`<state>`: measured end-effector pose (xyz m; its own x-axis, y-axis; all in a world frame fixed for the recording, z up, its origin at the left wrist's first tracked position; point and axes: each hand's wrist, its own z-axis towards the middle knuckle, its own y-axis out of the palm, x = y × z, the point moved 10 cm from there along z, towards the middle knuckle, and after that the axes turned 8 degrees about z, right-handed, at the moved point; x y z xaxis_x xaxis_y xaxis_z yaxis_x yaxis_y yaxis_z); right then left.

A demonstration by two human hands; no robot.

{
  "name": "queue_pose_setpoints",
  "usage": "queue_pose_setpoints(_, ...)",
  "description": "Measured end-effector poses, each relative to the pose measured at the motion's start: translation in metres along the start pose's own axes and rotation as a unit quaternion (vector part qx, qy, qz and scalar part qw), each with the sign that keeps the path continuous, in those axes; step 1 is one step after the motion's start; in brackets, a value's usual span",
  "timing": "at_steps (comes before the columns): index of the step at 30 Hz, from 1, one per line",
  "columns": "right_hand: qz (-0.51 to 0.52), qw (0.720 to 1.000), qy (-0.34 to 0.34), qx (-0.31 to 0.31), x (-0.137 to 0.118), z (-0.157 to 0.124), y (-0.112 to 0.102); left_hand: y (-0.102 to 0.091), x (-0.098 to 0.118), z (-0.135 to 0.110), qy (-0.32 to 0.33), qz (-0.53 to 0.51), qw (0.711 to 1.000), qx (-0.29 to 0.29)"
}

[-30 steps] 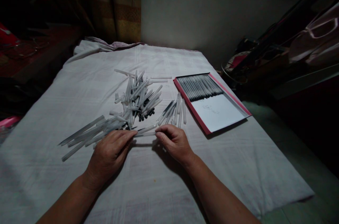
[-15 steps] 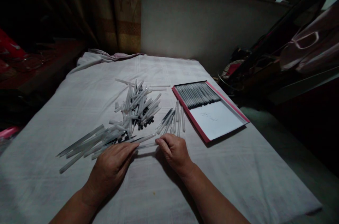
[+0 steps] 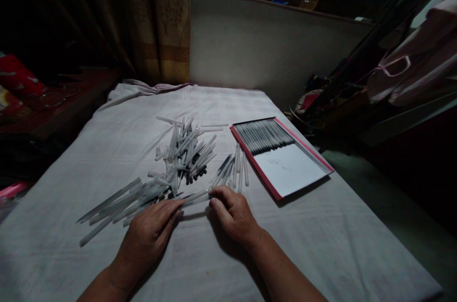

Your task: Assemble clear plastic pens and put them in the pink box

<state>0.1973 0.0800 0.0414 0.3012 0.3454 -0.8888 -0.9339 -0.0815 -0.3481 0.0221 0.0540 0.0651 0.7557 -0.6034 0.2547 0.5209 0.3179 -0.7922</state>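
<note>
My left hand [image 3: 152,230] and my right hand [image 3: 231,211] meet low on a white cloth-covered table [image 3: 107,135]. Between their fingertips they pinch a clear plastic pen [image 3: 195,196] that lies almost level, one hand at each end. Just beyond them a loose heap of clear pen barrels and black caps [image 3: 185,150] is spread out. A row of long clear tubes [image 3: 114,202] fans out to the left of my left hand. A few assembled pens [image 3: 233,169] lie right of the heap.
A shallow red-edged box [image 3: 285,169] sits at the right, with several pens lined up in its far half and white bottom showing. A curtain and wall stand behind the table. Bags and dark clutter fill the right side; the table's right edge drops off there.
The camera has tilted upward, so the table sits lower in view. Both hands keep their pinch on the pen and have barely shifted on the cloth.
</note>
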Motion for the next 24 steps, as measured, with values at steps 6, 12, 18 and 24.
queue_pose_setpoints(6, -0.027, 0.999, 0.021, -0.014, 0.01, 0.001, 0.003, 0.001, 0.003, -0.001, 0.019, -0.008, 1.0, -0.001)
queue_pose_setpoints(12, 0.034, 0.997, 0.061, -0.033, 0.016, 0.0, 0.006, 0.003, -0.002, -0.002, 0.0, -0.012, 1.0, -0.001)
queue_pose_setpoints(18, 0.034, 0.999, 0.035, -0.008, 0.012, 0.002, 0.001, 0.0, 0.0, 0.0, 0.007, -0.008, 1.0, 0.009)
queue_pose_setpoints(24, 0.036, 0.998, 0.051, -0.027, 0.014, 0.002, 0.005, 0.001, 0.001, 0.002, 0.008, -0.019, 1.0, 0.002)
